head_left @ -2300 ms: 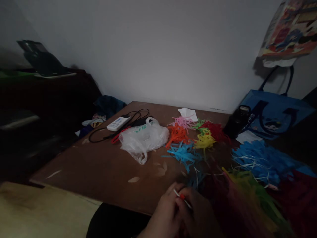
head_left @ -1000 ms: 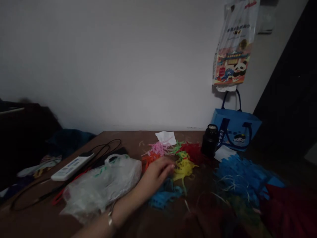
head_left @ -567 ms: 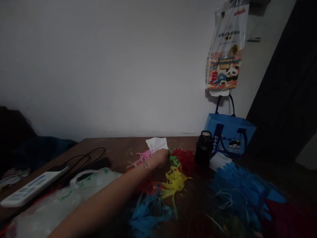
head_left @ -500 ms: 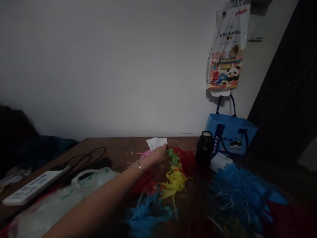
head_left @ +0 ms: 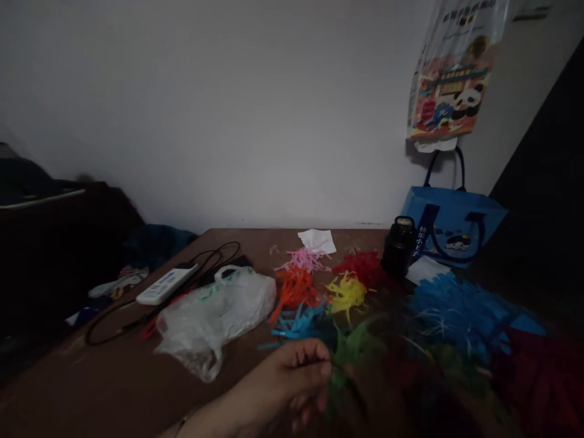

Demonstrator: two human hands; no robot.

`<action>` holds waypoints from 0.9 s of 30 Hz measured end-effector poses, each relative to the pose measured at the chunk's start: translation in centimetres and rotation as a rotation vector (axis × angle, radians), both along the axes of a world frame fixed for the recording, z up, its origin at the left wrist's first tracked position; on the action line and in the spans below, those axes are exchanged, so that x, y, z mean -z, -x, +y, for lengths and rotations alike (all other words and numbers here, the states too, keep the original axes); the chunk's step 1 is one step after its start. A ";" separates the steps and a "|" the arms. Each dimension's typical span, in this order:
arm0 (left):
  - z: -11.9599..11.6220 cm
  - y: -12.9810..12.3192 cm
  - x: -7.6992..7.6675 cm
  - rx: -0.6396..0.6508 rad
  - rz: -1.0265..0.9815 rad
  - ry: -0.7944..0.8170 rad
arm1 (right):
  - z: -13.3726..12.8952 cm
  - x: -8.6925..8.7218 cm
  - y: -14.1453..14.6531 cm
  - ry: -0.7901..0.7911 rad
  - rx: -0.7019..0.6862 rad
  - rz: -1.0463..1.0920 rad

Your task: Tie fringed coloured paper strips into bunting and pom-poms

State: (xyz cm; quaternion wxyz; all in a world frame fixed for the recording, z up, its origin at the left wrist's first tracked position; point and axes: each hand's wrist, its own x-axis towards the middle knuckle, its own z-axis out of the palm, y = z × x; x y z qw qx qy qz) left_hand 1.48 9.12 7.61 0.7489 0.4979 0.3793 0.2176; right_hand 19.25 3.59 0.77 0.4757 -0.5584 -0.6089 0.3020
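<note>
The thumb and forefinger of the left hand (head_left: pixel 292 383) are pinched together on a green tuft of cut strips (head_left: pixel 358 344), which is blurred and hangs over the near middle of the brown table (head_left: pixel 114 383). The right hand cannot be made out, so the state of its fingers cannot be told.

Just beyond the left hand lies a light blue tuft (head_left: pixel 298 321), with a yellow tuft (head_left: pixel 347 293) to its right and an orange tuft (head_left: pixel 296 289) behind it. Farther back are a red tuft (head_left: pixel 362 267) and a pink tuft (head_left: pixel 305 260), the pink one against a white sheet of paper (head_left: pixel 319 240).

Left of these rests a crumpled clear plastic bag (head_left: pixel 219 313); beyond it, farther left, is a white oblong box (head_left: pixel 166 284) beside a looping black cable (head_left: pixel 109 333). On the right, a large blue bundle of strips (head_left: pixel 460 310) lies near a dark red bundle (head_left: pixel 542 371). Behind them, a black bottle (head_left: pixel 398 249) stands upright before a blue tote bag (head_left: pixel 456 225). Above hangs a panda-printed package (head_left: pixel 456 79).
</note>
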 end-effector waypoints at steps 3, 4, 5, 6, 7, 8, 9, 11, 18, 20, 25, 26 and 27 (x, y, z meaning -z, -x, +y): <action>-2.7 1.1 1.8 -0.179 -0.059 -0.143 | -0.8 0.3 0.9 0.067 -0.038 0.052; -3.3 1.4 2.3 -0.214 -0.036 -0.286 | -1.1 0.4 1.5 0.092 -0.057 0.070; -3.9 1.7 2.8 -0.225 -0.008 -0.428 | -1.5 0.5 2.0 0.116 -0.078 0.088; -4.3 1.8 3.2 -0.224 0.014 -0.540 | -1.8 0.6 2.6 0.138 -0.100 0.105; -4.7 1.9 3.6 -0.226 0.026 -0.598 | -2.2 0.8 3.0 0.155 -0.123 0.115; -5.1 1.9 4.0 -0.246 0.026 -0.601 | -2.5 1.0 3.4 0.174 -0.142 0.132; -5.5 1.8 4.5 -0.282 0.011 -0.556 | -2.8 1.2 3.5 0.202 -0.151 0.161; -6.2 1.5 5.6 -0.374 -0.050 -0.359 | -3.3 1.5 3.1 0.286 -0.122 0.242; -7.9 -0.2 7.7 -0.434 -0.166 -0.050 | -4.1 -0.2 1.2 0.241 0.046 0.239; -8.2 -0.5 7.3 -0.407 -0.131 -0.136 | -4.0 -1.0 1.7 0.190 -0.012 0.186; -8.8 -0.8 6.5 -0.416 -0.065 -0.205 | -3.4 -2.0 2.3 0.176 -0.081 0.201; -8.9 -0.9 6.5 -0.422 -0.086 -0.161 | -3.4 -1.9 2.3 0.202 -0.093 0.242; -9.0 -0.9 6.6 -0.422 -0.114 -0.110 | -3.4 -1.9 2.2 0.233 -0.107 0.288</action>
